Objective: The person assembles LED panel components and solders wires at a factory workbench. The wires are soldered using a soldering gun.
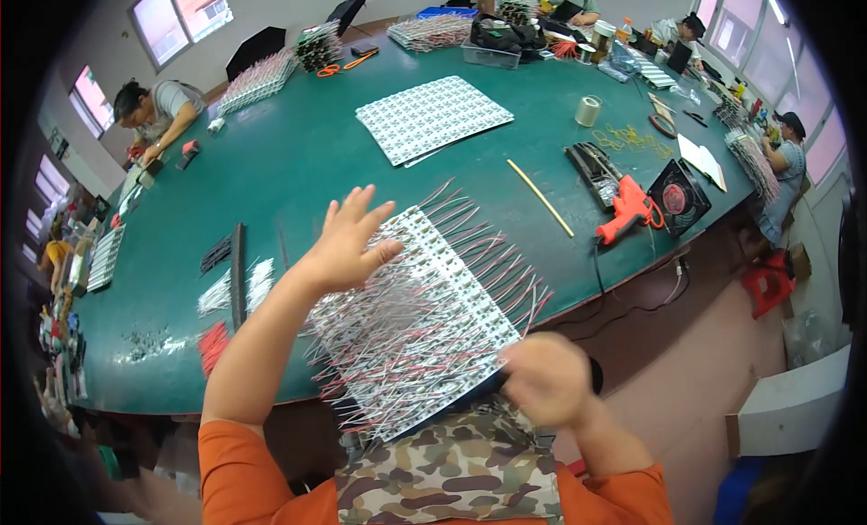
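Note:
A white circuit board panel [465, 295] lies at the table's near edge, tilted to the right, with many red and white wires [379, 344] attached. The wires cover much of its left and lower part, and others fan out past its right edge. Over the panel's far left corner, my left hand [348, 241] is spread open with nothing in it; whether it touches the wires I cannot tell. Beside the near right corner is my right hand [546, 379], smeared by motion, its fingers unclear.
Left of the panel lie loose white wires [215, 295], red wires [213, 344] and a dark bar [238, 272]. Beyond it rests a stack of white panels [433, 119]. To the right are a thin stick [540, 197], a red glue gun [628, 209] and a black fan [679, 198]. Several people work around the table.

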`<state>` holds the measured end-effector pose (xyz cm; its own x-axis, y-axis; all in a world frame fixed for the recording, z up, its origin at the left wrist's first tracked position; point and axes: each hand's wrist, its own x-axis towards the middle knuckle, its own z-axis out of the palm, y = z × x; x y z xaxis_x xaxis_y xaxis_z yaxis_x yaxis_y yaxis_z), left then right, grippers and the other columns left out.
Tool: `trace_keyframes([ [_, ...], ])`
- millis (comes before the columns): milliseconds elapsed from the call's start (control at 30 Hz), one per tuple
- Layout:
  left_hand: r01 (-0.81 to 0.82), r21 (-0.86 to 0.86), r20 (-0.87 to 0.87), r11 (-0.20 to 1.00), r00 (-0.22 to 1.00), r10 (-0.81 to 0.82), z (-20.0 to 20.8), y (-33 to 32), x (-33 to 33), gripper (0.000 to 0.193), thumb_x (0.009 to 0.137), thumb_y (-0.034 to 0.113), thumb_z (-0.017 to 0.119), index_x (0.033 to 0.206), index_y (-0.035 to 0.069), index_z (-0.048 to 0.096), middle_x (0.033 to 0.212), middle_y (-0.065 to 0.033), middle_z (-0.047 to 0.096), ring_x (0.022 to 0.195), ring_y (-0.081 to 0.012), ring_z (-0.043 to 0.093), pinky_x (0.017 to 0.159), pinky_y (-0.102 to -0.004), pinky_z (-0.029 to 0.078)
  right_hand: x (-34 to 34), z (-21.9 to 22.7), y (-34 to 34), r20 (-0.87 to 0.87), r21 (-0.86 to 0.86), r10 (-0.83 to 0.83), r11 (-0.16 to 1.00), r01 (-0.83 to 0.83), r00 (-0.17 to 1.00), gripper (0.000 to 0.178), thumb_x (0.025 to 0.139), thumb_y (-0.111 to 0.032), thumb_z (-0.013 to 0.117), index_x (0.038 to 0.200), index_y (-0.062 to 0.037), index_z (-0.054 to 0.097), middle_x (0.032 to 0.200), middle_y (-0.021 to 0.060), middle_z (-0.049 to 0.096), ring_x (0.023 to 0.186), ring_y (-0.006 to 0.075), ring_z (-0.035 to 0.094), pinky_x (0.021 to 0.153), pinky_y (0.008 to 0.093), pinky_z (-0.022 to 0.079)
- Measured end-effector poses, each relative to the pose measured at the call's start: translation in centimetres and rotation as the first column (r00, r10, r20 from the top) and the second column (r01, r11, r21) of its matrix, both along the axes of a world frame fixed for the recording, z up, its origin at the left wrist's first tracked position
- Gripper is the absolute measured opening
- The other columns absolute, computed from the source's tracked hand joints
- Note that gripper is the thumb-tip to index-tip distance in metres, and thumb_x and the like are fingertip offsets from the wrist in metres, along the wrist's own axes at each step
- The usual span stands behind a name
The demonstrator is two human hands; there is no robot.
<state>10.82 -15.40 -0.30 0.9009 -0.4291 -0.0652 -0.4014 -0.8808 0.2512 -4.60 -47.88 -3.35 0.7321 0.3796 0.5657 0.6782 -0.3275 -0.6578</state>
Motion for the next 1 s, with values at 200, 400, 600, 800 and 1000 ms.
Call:
trace_keyframes([
  [200, 0.054, 0.220, 0.067, 0.974, 0.995, -0.070, -0.8, -7.3, -1.7, 0.087, 0.097, 0.067, 0.041, 0.158, 0.008, 0.022, 0.163, -0.0277, 0.014, 0.153, -0.0418, 0.009, 0.122, -0.0561, 0.005, 9.9, -4.3, -13.0, -0.545, 0.317, -0.568, 0.542, 0.778, 0.617, 0.029, 0.097, -0.022, 0.065, 0.114, 0.0020, 0.064, 0.098, 0.0056, 0.067, 0.079, 0.0122, 0.064, 0.067, 0.0259, 0.052],
  [400, -0.083, 0.270, 0.012, 0.959, 0.997, 0.082, -5.6, -3.8, -0.8, 0.089, 0.098, 0.067, 0.035, 0.159, 0.006, 0.018, 0.163, -0.0282, 0.013, 0.153, -0.0419, 0.007, 0.122, -0.0581, 0.004, 14.3, -2.7, -14.4, -0.512, -0.096, -0.778, 0.473, 0.876, 0.364, 0.070, 0.087, -0.046, 0.074, 0.126, 0.0052, 0.047, 0.094, 0.0204, 0.068, 0.078, 0.0259, 0.069, 0.066, 0.0357, 0.054],
  [600, -0.114, 0.194, -0.031, 0.974, 0.992, 0.122, -4.3, -3.1, -0.7, 0.088, 0.098, 0.066, 0.035, 0.159, 0.004, 0.018, 0.163, -0.0273, 0.014, 0.153, -0.0408, 0.008, 0.122, -0.0575, 0.004, 17.0, -3.9, -13.7, -0.219, -0.323, -0.957, 0.255, 0.911, 0.190, 0.084, 0.081, -0.050, 0.075, 0.136, 0.0018, 0.038, 0.114, 0.0294, 0.065, 0.107, 0.0440, 0.064, 0.095, 0.0448, 0.048],
  [800, -0.135, 0.190, -0.014, 0.972, 0.990, 0.140, -4.9, -1.2, -1.9, 0.088, 0.098, 0.065, 0.038, 0.158, 0.003, 0.018, 0.162, -0.0270, 0.016, 0.152, -0.0399, 0.012, 0.122, -0.0548, 0.010, 18.8, -5.5, -16.0, -0.415, -0.028, -0.897, 0.178, 0.984, 0.151, 0.082, 0.074, -0.022, 0.077, 0.140, 0.0042, 0.035, 0.125, 0.0226, 0.060, 0.106, 0.0322, 0.064, 0.094, 0.0371, 0.049],
  [1000, -0.146, 0.137, 0.052, 0.980, 0.989, 0.141, -5.7, -1.0, -2.4, 0.088, 0.097, 0.063, 0.042, 0.156, 0.000, 0.023, 0.161, -0.0301, 0.018, 0.152, -0.0417, 0.014, 0.122, -0.0547, 0.011, 21.2, -5.0, -16.8, -0.534, 0.587, -0.667, 0.149, 0.796, 0.519, 0.056, 0.079, -0.004, 0.071, 0.128, 0.0042, 0.045, 0.110, 0.0104, 0.060, 0.084, 0.0151, 0.061, 0.068, 0.0282, 0.050],
])
